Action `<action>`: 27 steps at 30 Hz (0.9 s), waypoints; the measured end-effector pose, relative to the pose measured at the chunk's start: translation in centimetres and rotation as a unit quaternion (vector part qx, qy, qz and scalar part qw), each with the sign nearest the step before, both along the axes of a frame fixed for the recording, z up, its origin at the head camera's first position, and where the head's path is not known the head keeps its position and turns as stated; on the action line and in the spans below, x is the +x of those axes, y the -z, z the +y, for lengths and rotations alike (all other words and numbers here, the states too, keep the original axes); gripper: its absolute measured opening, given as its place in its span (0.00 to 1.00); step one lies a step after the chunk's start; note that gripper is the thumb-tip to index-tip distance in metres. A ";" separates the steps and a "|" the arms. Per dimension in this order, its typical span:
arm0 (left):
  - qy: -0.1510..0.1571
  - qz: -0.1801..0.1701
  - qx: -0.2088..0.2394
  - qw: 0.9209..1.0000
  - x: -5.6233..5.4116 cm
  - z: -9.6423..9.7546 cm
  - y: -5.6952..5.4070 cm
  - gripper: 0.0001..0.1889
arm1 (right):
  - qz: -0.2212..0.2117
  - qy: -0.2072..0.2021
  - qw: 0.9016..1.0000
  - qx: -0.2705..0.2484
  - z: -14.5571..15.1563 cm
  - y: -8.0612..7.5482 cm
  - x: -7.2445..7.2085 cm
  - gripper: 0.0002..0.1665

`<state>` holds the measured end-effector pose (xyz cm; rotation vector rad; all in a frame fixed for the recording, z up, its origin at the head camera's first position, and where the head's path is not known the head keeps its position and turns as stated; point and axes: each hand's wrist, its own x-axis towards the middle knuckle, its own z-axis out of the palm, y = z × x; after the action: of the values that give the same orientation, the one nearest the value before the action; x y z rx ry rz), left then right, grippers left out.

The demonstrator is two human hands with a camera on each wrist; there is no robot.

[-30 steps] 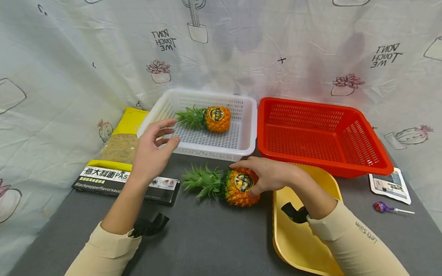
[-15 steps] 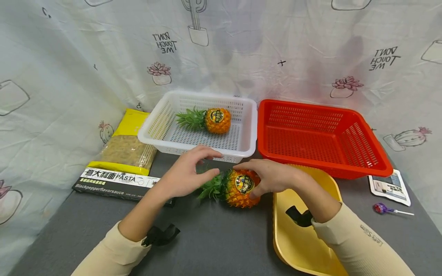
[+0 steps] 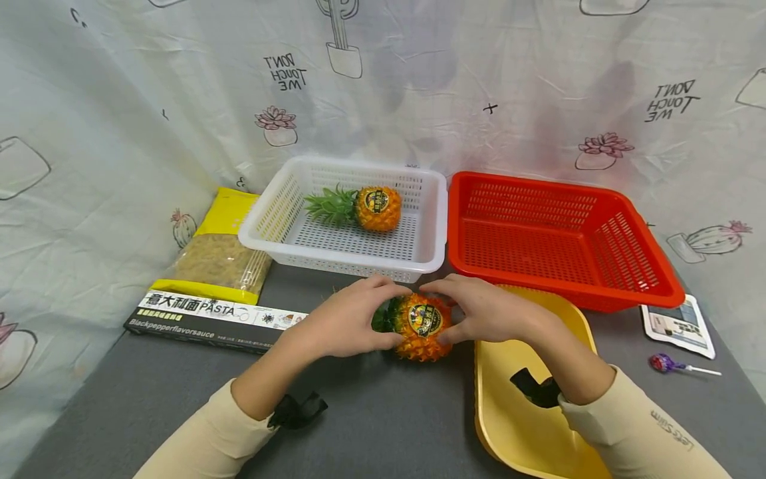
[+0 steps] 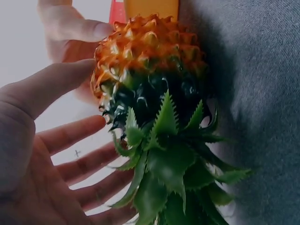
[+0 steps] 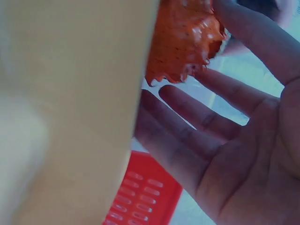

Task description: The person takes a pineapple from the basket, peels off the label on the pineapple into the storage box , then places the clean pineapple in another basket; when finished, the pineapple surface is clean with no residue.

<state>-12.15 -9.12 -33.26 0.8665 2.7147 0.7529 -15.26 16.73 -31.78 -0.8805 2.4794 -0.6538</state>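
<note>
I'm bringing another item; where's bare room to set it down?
Bare: inside the red perforated plastic basket, and on the grey tabletop between the left cream sleeve and yellow plastic tray. Crowded: around the orange spiky pineapple, between left hand and right hand.

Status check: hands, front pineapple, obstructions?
Left hand at crown side, right hand pinching opposite end. Front pineapple lying on tabletop. Yellow tray close beside it; no visible obstruction.

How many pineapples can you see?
2. One pineapple lies in the white basket; the other pineapple is between the person's left hand and right hand.
</note>
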 end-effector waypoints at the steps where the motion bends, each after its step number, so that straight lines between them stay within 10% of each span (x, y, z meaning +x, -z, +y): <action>1: 0.000 0.004 -0.007 1.000 0.0 0.2 0.1 0.35 | 0.001 0.000 1.000 -0.004 0.1 -0.1 0.1 0.42; 12: -0.015 0.033 -0.028 0.999 0.1 1.1 1.2 0.35 | 0.059 0.029 0.997 -0.040 -0.4 -0.8 0.2 0.06; 19: -0.014 0.047 -0.035 0.998 0.0 1.2 1.4 0.35 | 0.090 0.047 0.995 -0.003 -1.2 -0.3 0.5 0.09; 27: -0.012 0.049 -0.044 0.998 -0.1 0.7 1.0 0.34 | 0.008 0.082 0.996 -0.034 -2.0 0.0 0.2 0.14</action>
<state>-12.20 -8.38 -34.28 0.8742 2.8240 0.6040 -15.09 14.76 -31.81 -0.7140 2.5773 -0.7940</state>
